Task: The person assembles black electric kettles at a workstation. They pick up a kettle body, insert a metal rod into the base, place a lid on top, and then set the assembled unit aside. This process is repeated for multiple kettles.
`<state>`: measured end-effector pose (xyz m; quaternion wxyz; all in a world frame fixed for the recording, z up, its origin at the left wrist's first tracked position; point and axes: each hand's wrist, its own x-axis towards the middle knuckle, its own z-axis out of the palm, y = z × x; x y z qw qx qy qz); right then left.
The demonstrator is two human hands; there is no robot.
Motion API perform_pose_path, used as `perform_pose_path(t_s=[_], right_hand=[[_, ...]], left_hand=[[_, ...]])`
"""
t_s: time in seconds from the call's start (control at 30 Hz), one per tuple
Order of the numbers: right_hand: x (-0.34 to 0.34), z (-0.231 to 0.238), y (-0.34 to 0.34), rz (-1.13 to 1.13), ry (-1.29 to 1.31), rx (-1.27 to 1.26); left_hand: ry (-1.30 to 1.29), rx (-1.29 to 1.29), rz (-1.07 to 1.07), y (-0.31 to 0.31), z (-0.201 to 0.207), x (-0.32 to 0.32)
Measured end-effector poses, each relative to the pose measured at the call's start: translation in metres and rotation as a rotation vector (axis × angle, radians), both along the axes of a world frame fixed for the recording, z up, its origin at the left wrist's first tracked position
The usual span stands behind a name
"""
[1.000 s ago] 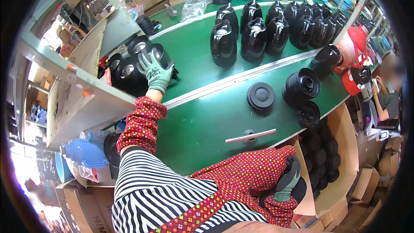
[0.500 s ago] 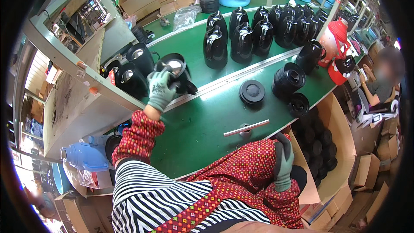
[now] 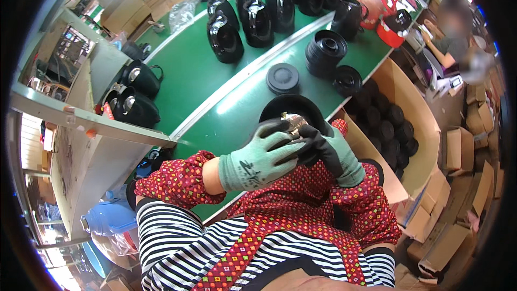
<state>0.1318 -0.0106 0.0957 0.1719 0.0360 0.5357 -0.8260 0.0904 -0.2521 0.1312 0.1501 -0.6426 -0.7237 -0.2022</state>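
Close in front of my body is a black thermos jug point(image 3: 288, 103), its round end tipped up toward me with a shiny metal mouth point(image 3: 295, 123) at the middle. My left hand point(image 3: 264, 156), in a green glove with dark fingertips, curls over the near side of it. Opposite, my right hand point(image 3: 340, 153), gloved alike, grips the jug with its fingers by the metal mouth. My fingers cover much of the lower part. Just beyond lie a black round lid point(image 3: 283, 78) and a stack of black ring-shaped parts point(image 3: 326, 51) on the green bench point(image 3: 221, 134).
Rows of finished-looking black jugs point(image 3: 256, 21) stand across the bench's rail point(image 3: 242, 75). Two more jugs point(image 3: 134, 105) are at left by the metal frame point(image 3: 81, 116). An open carton point(image 3: 425, 124) of black parts sits at right. A person point(image 3: 452, 37) is farther right.
My left hand has brought the jug from the far left to in front of my body. My right hand has risen from my lap onto it. The view has shifted too.
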Motion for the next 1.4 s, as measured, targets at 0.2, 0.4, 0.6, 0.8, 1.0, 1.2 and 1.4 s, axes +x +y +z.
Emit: perform_pose_path(t_s=[0.2, 0.4, 0.6, 0.8, 1.0, 1.2, 1.4], right_hand=[[0.033, -0.018, 0.062, -0.007, 0.080, -0.001], [0.010, -0.014, 0.076, 0.083, 0.111, -0.093], [-0.041, 0.020, 0.050, 0.418, -0.035, -0.158], [-0.110, 0.004, -0.006, 0.730, 0.234, 0.169], [-0.215, -0.103, -0.031, 0.251, 0.561, 1.461], [-0.244, -0.154, -0.028, 0.263, 0.572, 1.734], [-0.171, -0.084, -0.011, -0.079, 0.642, 1.127]], left_hand=[[-1.281, 0.694, 0.546, -0.010, -0.033, -0.008], [-2.443, 0.613, -0.266, -0.035, -0.118, -0.026], [-2.472, 0.576, -0.257, -0.029, -0.171, -0.016], [-2.106, 0.367, -0.115, -0.021, -0.186, -0.021], [-2.266, 0.884, 0.050, -0.067, -0.176, -0.021], [-2.123, 0.996, 0.145, -0.081, -0.165, -0.020], [-1.978, 0.775, 0.119, -0.060, -0.169, -0.028]])
